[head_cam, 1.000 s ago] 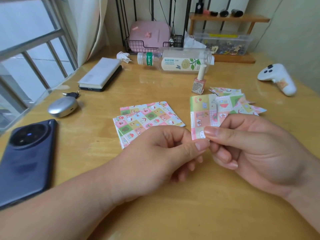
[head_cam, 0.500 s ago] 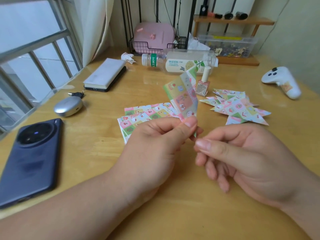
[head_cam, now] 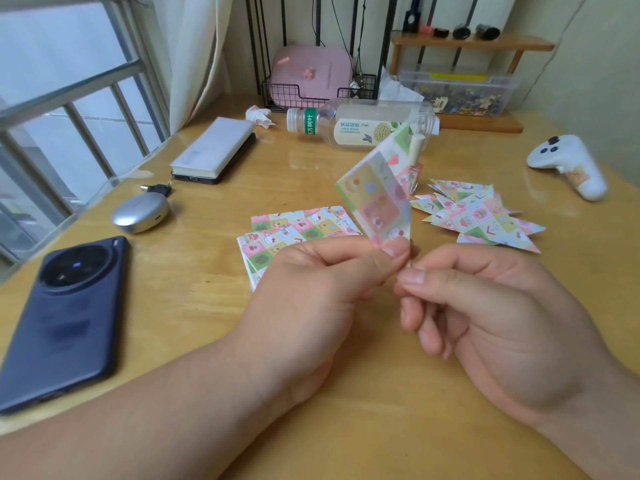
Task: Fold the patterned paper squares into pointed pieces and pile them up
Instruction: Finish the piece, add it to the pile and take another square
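My left hand (head_cam: 311,292) pinches the lower corner of a folded patterned paper (head_cam: 375,199) between thumb and fingers, holding it upright and blurred above the table. My right hand (head_cam: 485,317) sits just to the right with its fingers curled, its fingertips close to that same corner; whether they touch the paper is not clear. A stack of flat patterned squares (head_cam: 298,233) lies on the table behind my left hand. A pile of folded pointed pieces (head_cam: 481,216) lies to the right, behind my right hand.
On the wooden table (head_cam: 194,306) lie a dark phone (head_cam: 69,313) at left, a silver case (head_cam: 140,213), a white notebook (head_cam: 214,150), a toppled plastic bottle (head_cam: 360,126), a nail polish bottle (head_cam: 415,168) and a white controller (head_cam: 571,164) at right.
The paper was held by both hands a second ago; the right hand let go and the left hand swung the paper upright. Since half a second ago little has moved.
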Motion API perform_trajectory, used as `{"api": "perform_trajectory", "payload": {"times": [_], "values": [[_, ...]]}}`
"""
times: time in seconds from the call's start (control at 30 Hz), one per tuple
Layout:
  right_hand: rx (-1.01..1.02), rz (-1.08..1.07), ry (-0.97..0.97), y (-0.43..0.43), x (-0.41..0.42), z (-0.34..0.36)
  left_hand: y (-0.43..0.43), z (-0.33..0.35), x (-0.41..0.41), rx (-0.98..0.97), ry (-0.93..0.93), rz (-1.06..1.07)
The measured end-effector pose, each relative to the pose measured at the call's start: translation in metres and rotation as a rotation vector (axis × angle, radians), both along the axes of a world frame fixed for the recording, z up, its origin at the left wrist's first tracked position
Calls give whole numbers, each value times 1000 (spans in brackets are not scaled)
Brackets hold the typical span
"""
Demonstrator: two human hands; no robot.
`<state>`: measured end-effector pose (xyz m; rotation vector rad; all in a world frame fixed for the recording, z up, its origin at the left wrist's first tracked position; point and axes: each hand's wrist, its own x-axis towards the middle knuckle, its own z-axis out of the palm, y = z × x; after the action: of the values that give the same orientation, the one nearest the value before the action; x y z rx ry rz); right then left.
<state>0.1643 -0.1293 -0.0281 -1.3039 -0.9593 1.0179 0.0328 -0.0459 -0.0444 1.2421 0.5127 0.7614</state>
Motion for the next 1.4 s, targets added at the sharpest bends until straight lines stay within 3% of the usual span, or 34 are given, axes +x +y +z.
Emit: {"api": "perform_trajectory", "payload": {"times": [0.37, 0.83, 1.07, 1.13, 1.27, 1.4], "values": [[1, -5, -74, -4, -1, 2, 15, 6, -5, -161, -117, 155], [-51, 117, -47, -1, 7, 4, 13, 8, -8, -109, -71, 217], [-63, 222, -96, -8, 31, 6, 49, 22, -22, -165, -128, 442], [-76, 291, -101, -8, 35, 7, 41, 18, -19, -190, -108, 307], [-155, 417, -135, -9, 38, 10, 22, 14, -18, -201, -15, -197], [-175, 411, -166, -9, 43, 10, 16, 11, -18, -152, 86, -229]]}}
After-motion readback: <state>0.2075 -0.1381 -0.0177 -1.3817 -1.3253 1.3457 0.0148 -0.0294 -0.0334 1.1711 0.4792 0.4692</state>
